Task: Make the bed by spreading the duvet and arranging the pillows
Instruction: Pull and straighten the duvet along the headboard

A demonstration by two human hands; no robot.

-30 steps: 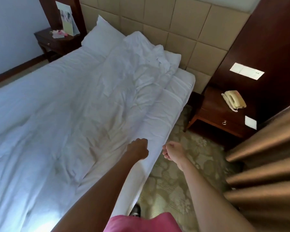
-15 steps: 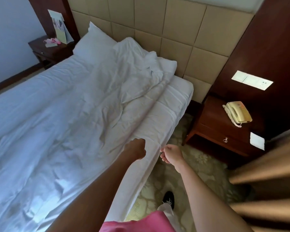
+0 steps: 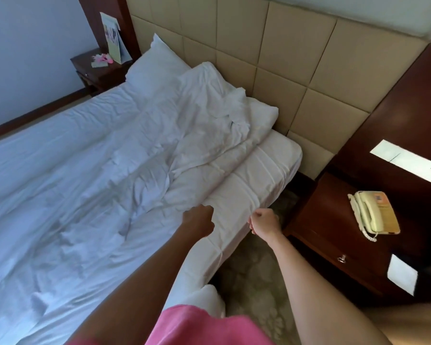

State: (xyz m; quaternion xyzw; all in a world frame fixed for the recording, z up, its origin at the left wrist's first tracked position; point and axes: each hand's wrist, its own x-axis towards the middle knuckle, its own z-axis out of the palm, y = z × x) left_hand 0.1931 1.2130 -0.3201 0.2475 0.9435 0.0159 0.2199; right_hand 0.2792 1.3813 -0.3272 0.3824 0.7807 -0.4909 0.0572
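Note:
The white duvet point(image 3: 90, 185) lies wrinkled over the bed, with its top end bunched up point(image 3: 209, 95) against the headboard. One white pillow point(image 3: 154, 68) leans at the far left of the headboard. A second pillow point(image 3: 263, 115) peeks out from under the bunched end. My left hand point(image 3: 198, 220) is a fist gripping the duvet's near edge. My right hand point(image 3: 264, 224) is curled at the bed's side edge and pinches the white cloth there.
A dark wooden nightstand point(image 3: 329, 220) with a cream telephone point(image 3: 373, 212) stands right of the bed. Another nightstand point(image 3: 97, 70) at the far side holds a card and pink items. Patterned carpet point(image 3: 254, 282) runs between the bed and the right nightstand. The padded headboard point(image 3: 284, 58) stands behind.
My view has shifted toward the head of the bed. Both hands keep their grip at the near edge and are slightly farther apart.

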